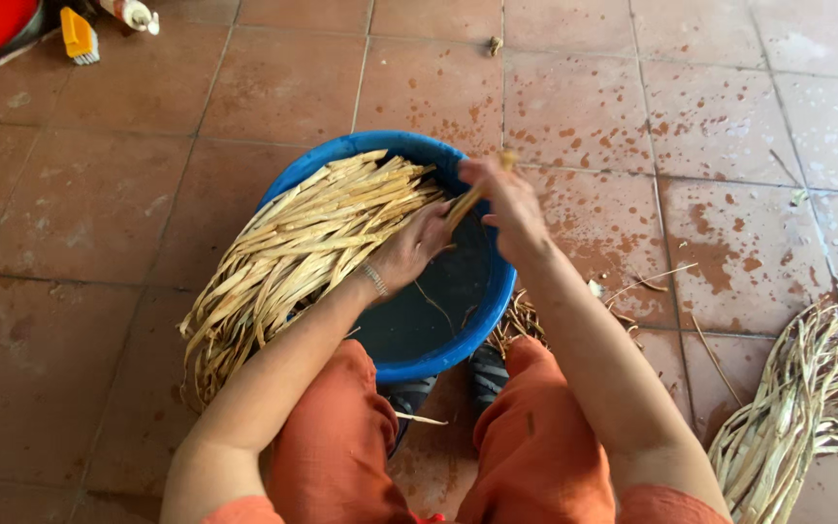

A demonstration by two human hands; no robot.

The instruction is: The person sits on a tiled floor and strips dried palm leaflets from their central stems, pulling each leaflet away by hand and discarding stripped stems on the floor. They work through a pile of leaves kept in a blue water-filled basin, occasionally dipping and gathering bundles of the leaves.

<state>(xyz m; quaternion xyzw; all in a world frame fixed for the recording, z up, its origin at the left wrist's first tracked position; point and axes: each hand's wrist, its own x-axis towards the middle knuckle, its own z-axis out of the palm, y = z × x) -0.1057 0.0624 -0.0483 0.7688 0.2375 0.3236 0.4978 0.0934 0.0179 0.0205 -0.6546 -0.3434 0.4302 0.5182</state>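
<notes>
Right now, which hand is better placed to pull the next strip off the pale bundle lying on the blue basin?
Probably the left hand: it rests against the bundle on the basin, while the right hand pinches one strip.

Both bare forearms are reaching forward from the knees. The left hand [411, 247] is curling its fingers closed, wrist bent. The right hand [504, 209] is pinching shut just beside it, slightly higher.

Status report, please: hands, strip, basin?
Left hand and right hand both grip one pale strip. Above blue basin. Strip bundle across rim.
</notes>
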